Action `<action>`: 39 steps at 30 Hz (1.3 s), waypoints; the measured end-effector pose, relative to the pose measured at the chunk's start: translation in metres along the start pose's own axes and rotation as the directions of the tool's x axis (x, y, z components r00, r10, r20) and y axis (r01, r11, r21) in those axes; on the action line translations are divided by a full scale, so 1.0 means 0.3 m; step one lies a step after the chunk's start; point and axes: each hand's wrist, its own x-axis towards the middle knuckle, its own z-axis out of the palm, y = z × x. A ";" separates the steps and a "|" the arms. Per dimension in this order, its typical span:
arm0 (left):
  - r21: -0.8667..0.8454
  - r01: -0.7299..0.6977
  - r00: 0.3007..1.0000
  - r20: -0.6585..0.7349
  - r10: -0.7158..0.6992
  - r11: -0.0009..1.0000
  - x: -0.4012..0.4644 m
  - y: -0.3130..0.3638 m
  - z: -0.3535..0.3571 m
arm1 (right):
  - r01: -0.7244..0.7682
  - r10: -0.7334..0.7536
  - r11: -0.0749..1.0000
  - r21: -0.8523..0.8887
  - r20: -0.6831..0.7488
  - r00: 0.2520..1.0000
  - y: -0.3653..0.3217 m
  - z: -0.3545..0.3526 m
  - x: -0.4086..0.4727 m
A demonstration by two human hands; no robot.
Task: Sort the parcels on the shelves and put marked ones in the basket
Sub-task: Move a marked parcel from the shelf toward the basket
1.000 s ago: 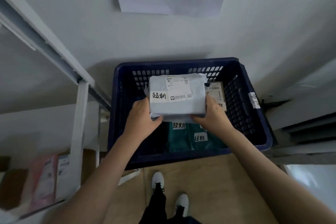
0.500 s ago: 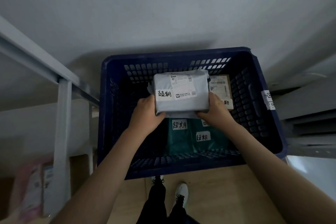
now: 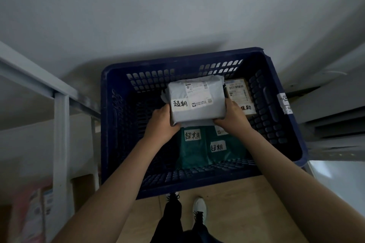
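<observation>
Moved: grey parcel [image 3: 196, 100] sits lower and deeper inside blue basket [image 3: 199, 59] than before | hands: left hand [image 3: 162, 122] and right hand [image 3: 234, 115] each grip a near corner | below: two green parcels [image 3: 209, 148], brown box [image 3: 240, 94]

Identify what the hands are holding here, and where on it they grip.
Both hands hold the grey parcel: left hand at its near-left corner, right hand at its near-right corner, over the basket.

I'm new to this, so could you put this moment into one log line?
step: lowering grey parcel into blue basket | left hand: grip on parcel | right hand: grip on parcel | basket holds: two green parcels, brown box
</observation>
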 end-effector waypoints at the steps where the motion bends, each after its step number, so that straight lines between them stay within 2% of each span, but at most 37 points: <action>1: 0.013 0.004 1.000 0.015 -0.004 1.000 -0.005 0.001 -0.004 | -0.004 0.004 1.000 -0.005 -0.001 1.000 0.001 -0.008 -0.010; 5: 0.087 0.025 0.998 0.058 -0.030 0.996 -0.043 0.006 -0.040 | -0.014 0.013 1.000 -0.008 -0.039 0.999 0.008 -0.047 -0.069; 8: 0.153 0.052 0.998 0.028 -0.057 0.987 -0.096 0.031 -0.080 | 0.003 -0.005 1.000 -0.029 -0.065 0.998 0.009 -0.073 -0.129; 11: 0.306 0.093 0.995 -0.053 -0.081 0.947 -0.161 0.064 -0.116 | 0.076 -0.093 0.978 -0.195 -0.076 0.993 0.000 -0.097 -0.203; 14: 0.426 0.113 0.990 -0.125 -0.065 0.898 -0.251 0.118 -0.142 | 0.172 -0.243 0.878 -0.448 -0.105 0.964 -0.019 -0.142 -0.287; 18: 0.507 0.102 0.984 -0.177 -0.012 0.856 -0.382 0.188 -0.153 | 0.215 -0.324 0.841 -0.497 -0.145 0.935 -0.048 -0.231 -0.403; 25: 0.540 0.115 0.961 -0.274 0.045 0.834 -0.590 0.306 -0.150 | 0.299 -0.422 0.818 -0.492 -0.159 0.892 -0.074 -0.293 -0.577; 33: 0.484 0.170 0.942 -0.336 0.003 0.859 -0.844 0.326 -0.085 | 0.436 -0.520 0.755 -0.490 -0.042 0.853 -0.140 -0.214 -0.728; 39: 0.391 0.196 0.913 -0.406 -0.022 0.899 -1.070 0.251 -0.078 | 0.573 -0.628 0.681 -0.457 0.038 0.777 -0.245 -0.094 -0.886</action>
